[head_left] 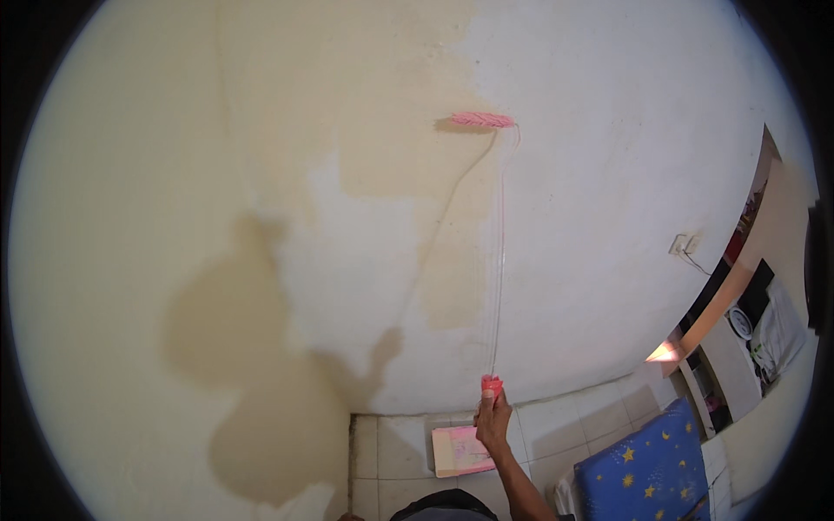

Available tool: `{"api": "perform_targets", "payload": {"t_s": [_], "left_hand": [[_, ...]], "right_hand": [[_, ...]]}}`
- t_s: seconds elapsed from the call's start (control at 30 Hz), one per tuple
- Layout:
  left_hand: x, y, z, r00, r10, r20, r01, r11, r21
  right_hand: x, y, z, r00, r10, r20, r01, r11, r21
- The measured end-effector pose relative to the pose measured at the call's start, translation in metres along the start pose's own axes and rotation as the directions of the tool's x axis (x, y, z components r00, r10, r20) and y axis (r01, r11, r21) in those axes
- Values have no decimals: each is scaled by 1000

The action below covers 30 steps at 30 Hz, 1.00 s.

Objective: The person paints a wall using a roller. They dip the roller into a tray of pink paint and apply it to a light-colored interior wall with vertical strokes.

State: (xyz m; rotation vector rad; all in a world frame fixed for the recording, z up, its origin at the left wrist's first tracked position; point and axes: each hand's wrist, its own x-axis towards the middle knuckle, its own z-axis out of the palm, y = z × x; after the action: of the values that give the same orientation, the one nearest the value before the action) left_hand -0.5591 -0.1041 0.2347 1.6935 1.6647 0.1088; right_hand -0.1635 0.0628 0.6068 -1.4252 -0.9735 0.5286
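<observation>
My right hand (493, 424) is closed around the red handle of a long-framed paint roller (482, 120). The thin metal rod runs upward from the fist. At its top, the pink fluffy sleeve lies roughly level against the wall (565, 217), at the border of a cream patch and a white area. Of my left hand (351, 517) only a sliver seems to show at the lower edge, its fingers hidden. Below the right hand, on the floor, lies a flat pink-and-cream rectangular piece (445, 453), partly covered by my forearm.
A blue star-patterned padded piece (643, 464) lies at the lower right. Beyond it stands a shelf unit (725, 382) with a small round white clock or fan (740, 321) on it. A wall socket (679, 245) has a cable. Pale tiles (400, 443) cover the floor.
</observation>
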Motion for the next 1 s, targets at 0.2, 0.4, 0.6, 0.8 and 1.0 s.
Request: {"api": "perform_targets", "payload": {"t_s": [0.2, 0.4, 0.6, 0.8, 1.0], "left_hand": [[6, 6, 4, 995, -66, 75, 71, 995, -71], [3, 22, -5, 989, -132, -66, 121, 981, -154], [6, 26, 0, 991, -136, -1, 134, 974, -182], [-11, 42, -5, 986, -161, 52, 169, 940, -297], [-6, 29, -1, 998, -65, 9, 66, 997, -49]], "right_hand": [[51, -10, -27, 998, -55, 1, 55, 996, -64], [126, -70, -36, 988, -147, 38, 151, 981, -120], [93, -25, -30, 988, -144, 58, 150, 979, -135], [47, 6, -38, 995, -79, 56, 90, 971, -222], [137, -102, -28, 964, -265, 37, 267, 944, -193]]}}
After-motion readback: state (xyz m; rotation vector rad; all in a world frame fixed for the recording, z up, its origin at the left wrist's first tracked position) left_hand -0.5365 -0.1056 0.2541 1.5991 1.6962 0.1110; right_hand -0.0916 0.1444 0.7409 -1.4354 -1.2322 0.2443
